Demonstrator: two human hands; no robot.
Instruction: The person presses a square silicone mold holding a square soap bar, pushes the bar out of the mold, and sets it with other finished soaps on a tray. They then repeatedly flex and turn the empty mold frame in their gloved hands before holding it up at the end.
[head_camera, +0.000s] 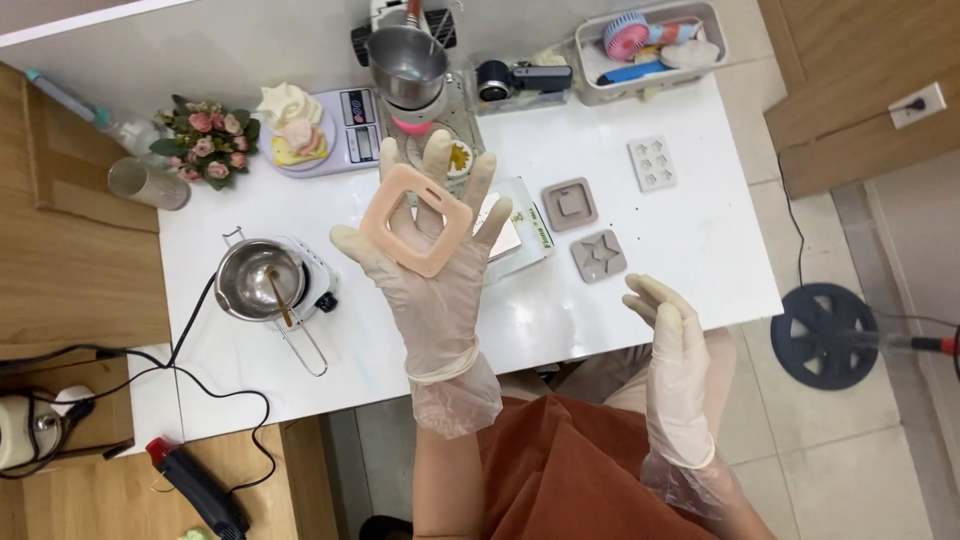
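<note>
My left hand (432, 275), in a pale thin glove, is raised flat above the white table (690, 240) with its fingers spread. A peach-pink square frame with a square hole (416, 218) rests on its palm and fingers. My right hand (668, 330), also gloved, hovers at the table's near right edge with fingers straight and nothing in it. Just beyond it lie two grey moulds, a square one (570, 204) and a star one (598, 255).
A steel melting pot on a small white hotplate (262, 280) stands at the left, a second pot (407, 62) at the back by a scale (345, 125). Also here: a flower bunch (205, 140), a white mould (652, 163), a tray of tools (650, 45), cables and a heat gun (195, 485).
</note>
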